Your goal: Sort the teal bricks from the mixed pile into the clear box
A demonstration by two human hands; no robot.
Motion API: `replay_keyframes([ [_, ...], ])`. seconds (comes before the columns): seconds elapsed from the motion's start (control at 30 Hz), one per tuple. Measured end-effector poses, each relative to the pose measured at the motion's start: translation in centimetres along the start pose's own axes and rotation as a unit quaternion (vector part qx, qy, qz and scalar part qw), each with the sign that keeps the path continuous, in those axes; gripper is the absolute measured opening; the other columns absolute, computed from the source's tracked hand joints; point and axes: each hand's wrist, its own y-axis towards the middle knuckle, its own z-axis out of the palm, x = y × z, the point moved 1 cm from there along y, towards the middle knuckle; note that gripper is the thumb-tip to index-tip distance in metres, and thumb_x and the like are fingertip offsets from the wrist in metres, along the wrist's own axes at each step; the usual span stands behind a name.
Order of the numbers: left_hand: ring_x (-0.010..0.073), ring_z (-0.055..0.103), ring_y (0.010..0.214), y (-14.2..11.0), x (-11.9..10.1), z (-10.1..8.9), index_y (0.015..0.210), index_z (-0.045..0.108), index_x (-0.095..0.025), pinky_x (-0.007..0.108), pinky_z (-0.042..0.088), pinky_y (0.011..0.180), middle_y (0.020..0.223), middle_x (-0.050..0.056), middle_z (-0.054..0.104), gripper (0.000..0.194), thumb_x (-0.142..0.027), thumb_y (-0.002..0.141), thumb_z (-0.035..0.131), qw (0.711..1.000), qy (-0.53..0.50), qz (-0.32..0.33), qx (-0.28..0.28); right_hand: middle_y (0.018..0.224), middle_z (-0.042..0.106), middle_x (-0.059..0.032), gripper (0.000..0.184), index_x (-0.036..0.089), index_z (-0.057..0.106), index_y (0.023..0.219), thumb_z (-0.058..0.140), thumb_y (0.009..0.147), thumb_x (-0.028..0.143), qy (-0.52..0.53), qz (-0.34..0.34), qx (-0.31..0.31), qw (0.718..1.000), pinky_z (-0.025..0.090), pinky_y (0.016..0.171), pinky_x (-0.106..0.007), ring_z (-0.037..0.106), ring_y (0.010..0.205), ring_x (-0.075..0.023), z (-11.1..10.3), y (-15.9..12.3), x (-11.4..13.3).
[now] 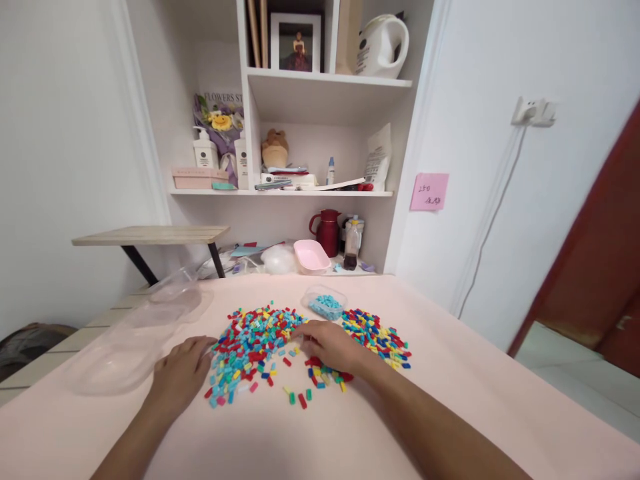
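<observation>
In the head view, the left hand (183, 375) lies palm down at the left edge of the large mixed heap of bricks (255, 333). Its fingers are loosely curved; whether they hold anything cannot be told. The right hand (327, 345) reaches over the heap's right side, thumb and forefinger near each other, but whether a brick sits between them is hidden. A second heap (377, 340) lies to its right and a smaller cluster (323, 381) near it, partly under the hand. Beyond, a clear container (311, 292) holds light-blue bricks on the pink surface (280, 447).

For clean handling, pinching single bricks from the loose edge by their long sides should work best. The right wrist is best kept raised so it does not drag the groups together, while the left hand can steady the heap's edge without pressing.
</observation>
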Motion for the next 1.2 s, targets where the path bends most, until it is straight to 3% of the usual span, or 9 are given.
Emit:
replay_keyframes([
  [0.37, 0.0251, 0.048, 0.127, -0.1, 0.0, -0.2, 0.124, 0.060, -0.033, 0.049, 0.032, 0.103, 0.137, 0.003, 0.057, 0.043, -0.032, 0.094, 0.029, 1.000, -0.003, -0.003, 0.000, 0.095, 0.068, -0.0019, 0.022, 0.030, 0.075, 0.102, 0.065, 0.084, 0.022, -0.057, 0.000, 0.020, 0.998, 0.042, 0.076, -0.026, 0.060, 0.091, -0.0183, 1.6, 0.6, 0.5],
  [0.5, 0.0253, 0.049, 0.126, 0.0, -0.1, -0.3, 0.125, 0.060, -0.033, 0.050, 0.034, 0.102, 0.137, 0.003, 0.057, 0.045, -0.032, 0.094, 0.026, 1.000, 0.004, 0.003, 0.005, 0.096, 0.061, -0.0023, 0.019, 0.029, 0.077, 0.094, 0.073, 0.077, 0.021, -0.014, 0.012, -0.007, 1.000, 0.042, 0.071, -0.023, 0.058, 0.085, -0.0157, 1.3, 0.8, 0.1],
  [0.63, 0.0263, 0.050, 0.126, 0.2, 0.0, -0.4, 0.125, 0.061, -0.033, 0.050, 0.035, 0.102, 0.137, 0.003, 0.058, 0.047, -0.033, 0.094, 0.026, 1.000, 0.003, 0.000, 0.003, 0.081, 0.058, 0.0002, 0.018, 0.026, 0.076, 0.096, 0.069, 0.080, 0.022, 0.054, 0.040, -0.137, 0.988, 0.043, 0.068, -0.023, 0.055, 0.070, -0.0128, -1.1, 0.9, -1.4],
  [0.73, 0.0272, 0.051, 0.125, 0.3, 0.2, -0.3, 0.124, 0.062, -0.032, 0.051, 0.036, 0.102, 0.136, 0.004, 0.059, 0.047, -0.034, 0.093, 0.027, 1.000, -0.004, -0.001, 0.000, 0.061, 0.053, 0.0039, 0.022, 0.023, 0.074, 0.101, 0.059, 0.086, 0.028, 0.105, 0.119, -0.282, 0.946, 0.043, 0.061, -0.024, 0.052, 0.058, -0.0133, -3.4, 0.7, -3.6],
  [0.83, 0.0280, 0.052, 0.124, 0.4, 0.4, 0.0, 0.122, 0.064, -0.032, 0.051, 0.037, 0.101, 0.135, 0.004, 0.060, 0.046, -0.035, 0.092, 0.029, 1.000, -0.010, 0.004, -0.009, 0.065, 0.058, 0.0031, 0.028, 0.021, 0.071, 0.105, 0.054, 0.085, 0.031, 0.135, 0.175, -0.347, 0.912, 0.045, 0.054, -0.025, 0.055, 0.053, -0.0133, -4.7, 0.6, -5.8],
  [1.0, 0.0282, 0.052, 0.125, 0.6, 0.6, 0.3, 0.123, 0.064, -0.032, 0.051, 0.037, 0.101, 0.136, 0.004, 0.059, 0.047, -0.035, 0.092, 0.028, 1.000, -0.010, 0.005, -0.014, 0.092, 0.068, -0.0037, 0.031, 0.020, 0.070, 0.106, 0.053, 0.082, 0.028, 0.141, 0.180, -0.338, 0.913, 0.049, 0.054, -0.026, 0.063, 0.055, -0.0131, -5.1, 0.5, -7.2],
  [1.13, 0.0274, 0.051, 0.125, 0.4, 0.1, 0.0, 0.124, 0.062, -0.030, 0.050, 0.036, 0.101, 0.137, 0.005, 0.058, 0.048, -0.033, 0.093, 0.025, 1.000, -0.002, -0.006, -0.005, 0.093, 0.069, -0.0035, 0.028, 0.020, 0.071, 0.102, 0.049, 0.087, 0.027, 0.158, 0.159, -0.328, 0.918, 0.051, 0.059, -0.027, 0.064, 0.061, -0.0138, -4.6, 0.5, -5.6],
  [1.2, 0.0265, 0.051, 0.125, 0.2, -0.1, -0.2, 0.125, 0.061, -0.030, 0.049, 0.036, 0.100, 0.138, 0.005, 0.057, 0.049, -0.033, 0.094, 0.024, 1.000, 0.000, -0.001, 0.000, 0.092, 0.070, -0.0035, 0.024, 0.021, 0.072, 0.097, 0.051, 0.087, 0.024, 0.145, 0.120, -0.305, 0.934, 0.052, 0.067, -0.028, 0.064, 0.068, -0.0148, -3.9, 0.7, -4.0],
])
